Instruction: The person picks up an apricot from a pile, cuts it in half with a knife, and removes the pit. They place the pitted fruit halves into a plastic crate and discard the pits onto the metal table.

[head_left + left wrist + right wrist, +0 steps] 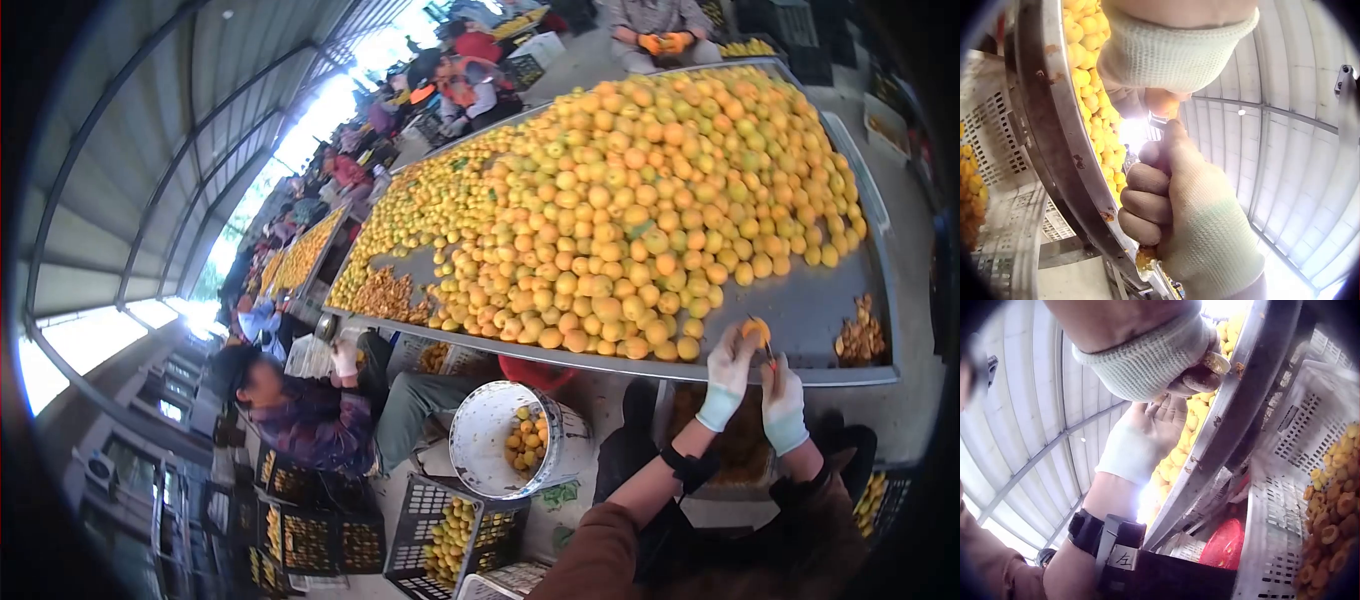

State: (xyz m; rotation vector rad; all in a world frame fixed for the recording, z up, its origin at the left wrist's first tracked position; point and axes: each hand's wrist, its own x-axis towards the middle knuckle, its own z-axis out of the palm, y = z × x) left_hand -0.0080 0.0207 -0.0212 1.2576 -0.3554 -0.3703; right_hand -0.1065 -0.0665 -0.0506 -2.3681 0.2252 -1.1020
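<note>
My gloved left hand holds an orange apricot in its fingertips, over the near edge of the metal table. Close beside it, my gloved right hand grips a slim tool whose metal part meets the apricot in the left wrist view. The right hand's fingers are curled round the handle, which hides most of it; the thumb points along it. In the right wrist view the left hand shows beyond the right one, and the apricot is hidden.
A big heap of apricots covers much of the table. Brown pits lie at its right corner. Below stand a white crate of split apricots, a white bucket and black crates. A seated person is at the left.
</note>
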